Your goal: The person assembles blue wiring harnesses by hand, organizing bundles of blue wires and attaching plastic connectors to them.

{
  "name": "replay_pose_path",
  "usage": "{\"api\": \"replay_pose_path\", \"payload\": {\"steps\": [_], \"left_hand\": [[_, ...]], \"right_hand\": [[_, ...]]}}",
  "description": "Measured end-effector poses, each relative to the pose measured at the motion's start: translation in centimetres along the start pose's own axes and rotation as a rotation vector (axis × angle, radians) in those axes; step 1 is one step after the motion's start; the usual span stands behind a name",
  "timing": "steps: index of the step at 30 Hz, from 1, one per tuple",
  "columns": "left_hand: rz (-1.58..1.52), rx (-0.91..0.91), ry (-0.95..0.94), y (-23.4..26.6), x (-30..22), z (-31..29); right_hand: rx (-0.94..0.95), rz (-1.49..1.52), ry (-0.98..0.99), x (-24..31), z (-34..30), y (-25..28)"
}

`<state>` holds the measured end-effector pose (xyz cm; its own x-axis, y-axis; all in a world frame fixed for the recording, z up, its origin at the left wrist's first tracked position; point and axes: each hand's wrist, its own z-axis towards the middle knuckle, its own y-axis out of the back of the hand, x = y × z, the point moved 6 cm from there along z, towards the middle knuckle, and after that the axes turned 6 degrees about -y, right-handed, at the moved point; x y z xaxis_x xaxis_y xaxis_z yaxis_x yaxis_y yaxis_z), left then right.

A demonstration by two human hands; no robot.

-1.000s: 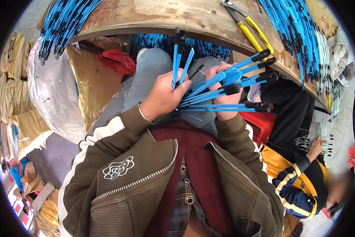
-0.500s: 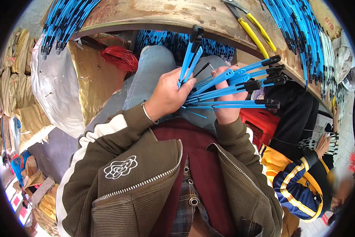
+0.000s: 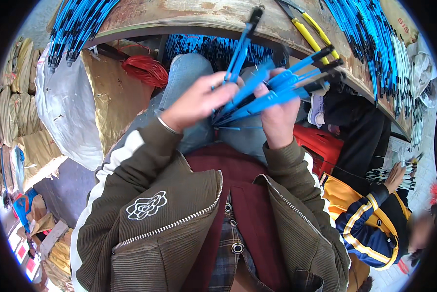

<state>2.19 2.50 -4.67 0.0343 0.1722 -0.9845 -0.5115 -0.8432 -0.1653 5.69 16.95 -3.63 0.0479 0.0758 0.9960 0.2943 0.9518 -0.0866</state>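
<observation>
In front of my lap, my left hand (image 3: 204, 100) is closed round a few slim blue rods (image 3: 239, 56) that stand upright with black ends on top. Its fingertips meet the base of a larger fan of blue rods (image 3: 289, 80), blurred by motion. My right hand (image 3: 280, 119) grips that fan from the right, thumb up. The rods have flat, widened blue parts and black end pieces pointing right and upward. Where their thin lower ends cross between my hands, I cannot tell which rod belongs to which bunch.
Yellow-handled pliers (image 3: 308, 31) lie on the worn wooden table (image 3: 189, 14), with blue rods (image 3: 84, 29) at left and more (image 3: 369, 53) at right. Below are a red bundle (image 3: 145, 70), a white sack (image 3: 65, 107) and a red stool (image 3: 320, 146). A co-worker's hand (image 3: 396, 176) handles pale rods.
My left hand has shifted slightly left and its rods have tilted further right. The fan in my right hand has swung and blurred.
</observation>
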Motion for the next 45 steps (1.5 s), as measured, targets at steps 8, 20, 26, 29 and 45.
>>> {"api": "replay_pose_path", "payload": {"steps": [8, 20, 26, 29, 45], "left_hand": [[0.06, 0.073, -0.071, 0.9, -1.7, -0.4], [-0.14, 0.342, -0.197, 4.1, -1.5, -1.5], [-0.038, 0.299, -0.152, 3.9, -1.5, -1.4], [-0.02, 0.236, -0.281, 3.1, -2.4, -1.5], [-0.173, 0.6, -0.108, -0.5, -1.6, -2.3]], "right_hand": [[0.148, -0.061, 0.053, 0.5, 0.2, -2.4], [0.539, 0.115, 0.185, 1.2, -0.2, -1.2], [0.662, -0.188, 0.015, -3.0, -2.8, -3.5], [0.647, -0.105, -0.141, -3.5, -2.8, -3.1], [0.942, -0.023, -0.362, -5.0, -3.5, -3.0]]}}
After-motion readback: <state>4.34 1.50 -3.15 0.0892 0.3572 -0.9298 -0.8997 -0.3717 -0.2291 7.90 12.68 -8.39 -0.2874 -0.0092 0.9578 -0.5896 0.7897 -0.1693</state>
